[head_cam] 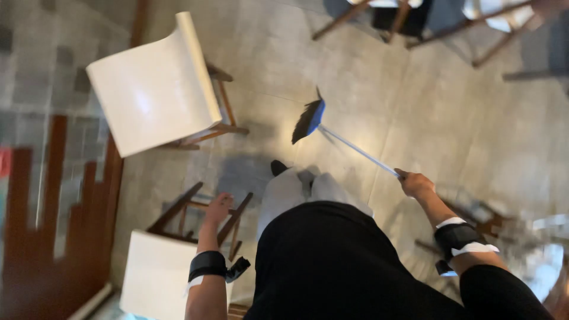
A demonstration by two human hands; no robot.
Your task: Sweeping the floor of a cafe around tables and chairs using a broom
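The person's black-clothed torso [332, 266] is filling the lower middle of the frame, with pale trousers [296, 189] and a dark shoe tip [277, 167] showing just above it. At the right, the right hand [415, 184] is closing in a fist around the top end of a thin white broom handle [358, 151] — the handle is slanting up and left to a blue-backed, dark-bristled broom head [309, 120] that is sitting on the grey tiled floor [427, 106] near the centre. At the lower left, the left hand [218, 207] is resting against the wooden frame of a white-seated chair [160, 272], fingers curled loosely — whether it is actually gripping the wood I cannot tell. Black straps are wrapping both wrists. Another white chair [154, 89] is standing tilted in the upper left.
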